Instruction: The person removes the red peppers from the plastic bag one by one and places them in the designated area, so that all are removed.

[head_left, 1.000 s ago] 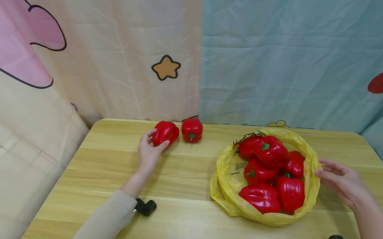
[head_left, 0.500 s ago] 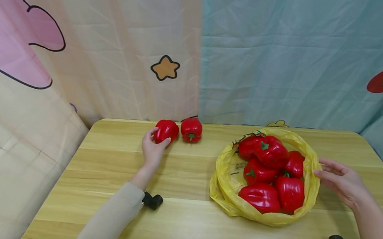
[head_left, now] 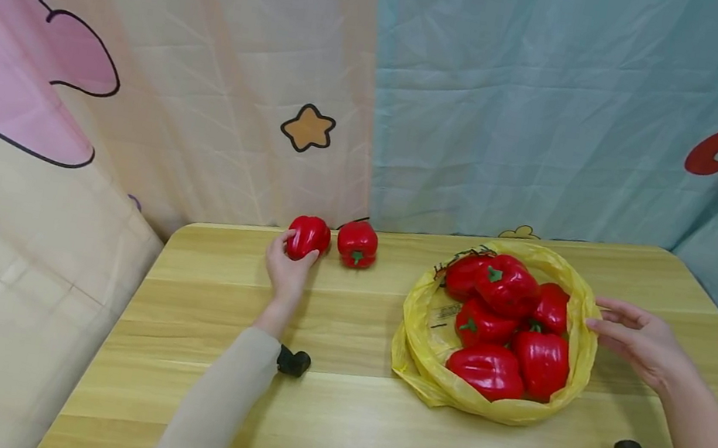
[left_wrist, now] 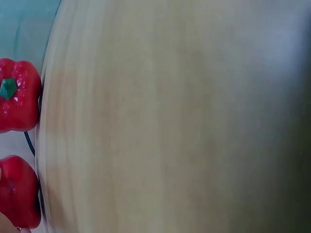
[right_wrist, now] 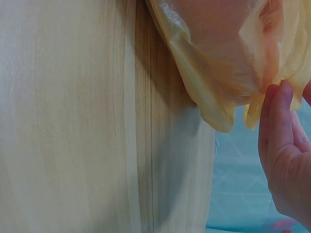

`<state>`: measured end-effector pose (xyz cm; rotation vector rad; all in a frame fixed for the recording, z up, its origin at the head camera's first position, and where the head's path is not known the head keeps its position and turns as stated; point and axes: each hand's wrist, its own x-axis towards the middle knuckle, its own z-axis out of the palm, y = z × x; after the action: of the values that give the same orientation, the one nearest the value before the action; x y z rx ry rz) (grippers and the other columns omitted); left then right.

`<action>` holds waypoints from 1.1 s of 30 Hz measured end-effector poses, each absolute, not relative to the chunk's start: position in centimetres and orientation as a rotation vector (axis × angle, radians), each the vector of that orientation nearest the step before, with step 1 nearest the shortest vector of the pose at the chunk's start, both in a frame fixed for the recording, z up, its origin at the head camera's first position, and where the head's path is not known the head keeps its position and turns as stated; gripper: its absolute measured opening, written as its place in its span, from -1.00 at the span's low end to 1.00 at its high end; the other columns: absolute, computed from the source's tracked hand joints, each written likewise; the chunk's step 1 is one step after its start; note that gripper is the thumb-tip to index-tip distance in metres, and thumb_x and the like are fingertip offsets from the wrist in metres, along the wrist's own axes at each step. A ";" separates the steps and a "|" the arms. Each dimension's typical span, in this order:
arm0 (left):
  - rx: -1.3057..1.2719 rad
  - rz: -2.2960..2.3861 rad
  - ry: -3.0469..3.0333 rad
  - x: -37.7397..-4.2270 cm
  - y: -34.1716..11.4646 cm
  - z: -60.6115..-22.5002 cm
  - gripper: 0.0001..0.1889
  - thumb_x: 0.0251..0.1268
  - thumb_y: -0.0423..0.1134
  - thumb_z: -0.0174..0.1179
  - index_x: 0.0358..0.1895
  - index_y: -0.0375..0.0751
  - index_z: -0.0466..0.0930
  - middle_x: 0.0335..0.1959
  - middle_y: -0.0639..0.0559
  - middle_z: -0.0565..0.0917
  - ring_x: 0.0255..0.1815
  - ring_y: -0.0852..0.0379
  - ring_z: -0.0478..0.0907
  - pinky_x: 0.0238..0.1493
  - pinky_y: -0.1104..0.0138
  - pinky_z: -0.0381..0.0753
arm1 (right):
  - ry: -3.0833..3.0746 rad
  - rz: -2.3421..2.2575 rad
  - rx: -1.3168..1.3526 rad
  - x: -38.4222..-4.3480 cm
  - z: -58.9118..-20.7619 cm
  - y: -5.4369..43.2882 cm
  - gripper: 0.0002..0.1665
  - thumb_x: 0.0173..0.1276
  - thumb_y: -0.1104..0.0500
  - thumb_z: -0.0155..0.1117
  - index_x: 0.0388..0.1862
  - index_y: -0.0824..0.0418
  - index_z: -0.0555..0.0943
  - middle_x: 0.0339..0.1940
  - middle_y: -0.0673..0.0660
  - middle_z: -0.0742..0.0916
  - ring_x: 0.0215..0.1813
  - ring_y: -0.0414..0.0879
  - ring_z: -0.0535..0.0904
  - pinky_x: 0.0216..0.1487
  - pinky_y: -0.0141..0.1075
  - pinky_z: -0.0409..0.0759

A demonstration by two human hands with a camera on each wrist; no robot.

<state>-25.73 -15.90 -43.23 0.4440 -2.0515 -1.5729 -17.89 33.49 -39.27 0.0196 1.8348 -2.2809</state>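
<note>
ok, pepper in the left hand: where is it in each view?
Head: pepper is left of centre, near the table's far edge, gripped by the left hand.
Left wrist: at the left edge, low in the picture.
Right wrist: not in it.
Shared landmark: the wooden table, in all three.
</note>
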 end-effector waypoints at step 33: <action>0.477 -1.567 -2.060 -27.7 -15.2 -43.4 -0.50 0.00 -0.40 0.37 0.07 -0.26 0.42 0.13 -0.17 0.41 0.20 -0.07 0.28 0.18 0.09 0.38 | 1.846 -2.276 0.032 -18.0 -39.3 33.5 -0.60 0.27 0.48 0.13 -0.24 -0.02 0.67 -0.34 0.01 0.63 -0.32 -0.17 0.63 -0.29 -0.38 0.63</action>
<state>-27.68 -15.25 -43.37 0.4769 -2.0600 -1.5671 -18.04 33.46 -39.32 0.0320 1.8461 -2.2756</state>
